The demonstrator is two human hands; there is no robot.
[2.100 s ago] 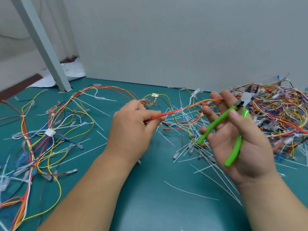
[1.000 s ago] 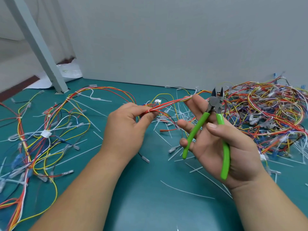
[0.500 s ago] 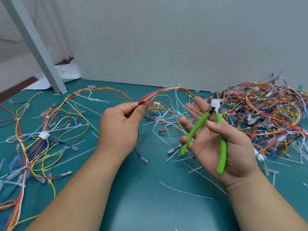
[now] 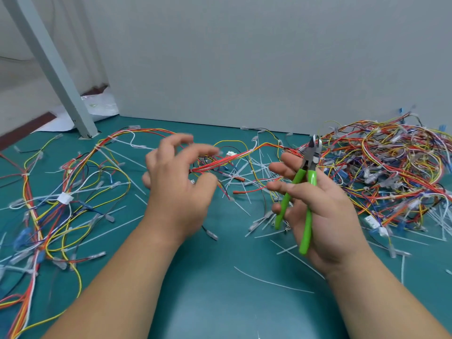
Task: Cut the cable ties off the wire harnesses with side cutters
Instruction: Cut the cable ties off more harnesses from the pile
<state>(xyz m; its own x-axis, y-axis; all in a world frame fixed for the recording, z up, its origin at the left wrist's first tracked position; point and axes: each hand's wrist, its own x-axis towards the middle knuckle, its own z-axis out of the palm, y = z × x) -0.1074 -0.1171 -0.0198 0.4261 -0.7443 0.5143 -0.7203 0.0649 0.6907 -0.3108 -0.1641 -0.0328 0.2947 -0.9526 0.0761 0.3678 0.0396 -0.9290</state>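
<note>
My right hand (image 4: 325, 216) grips the green-handled side cutters (image 4: 308, 189), jaws pointing up and slightly parted. My left hand (image 4: 176, 192) hovers over the mat, blurred, its fingers spread and curved with nothing clearly held. A red-orange wire harness (image 4: 234, 160) runs from just beyond the left thumb toward the right hand's fingertips and on into the pile. Its end lies between my left thumb and fingers, apart from them as far as I can tell.
A big tangle of harnesses (image 4: 391, 172) fills the right of the green mat. Loose harnesses (image 4: 61, 192) are spread over the left. Cut white cable ties (image 4: 247, 172) litter the middle. A slanted grey post (image 4: 53, 69) stands far left, a grey wall (image 4: 244, 69) behind.
My left hand pinched the red-orange harness and lifted it; now its fingers have spread and the harness has dropped lower. The right hand with the cutters has barely moved.
</note>
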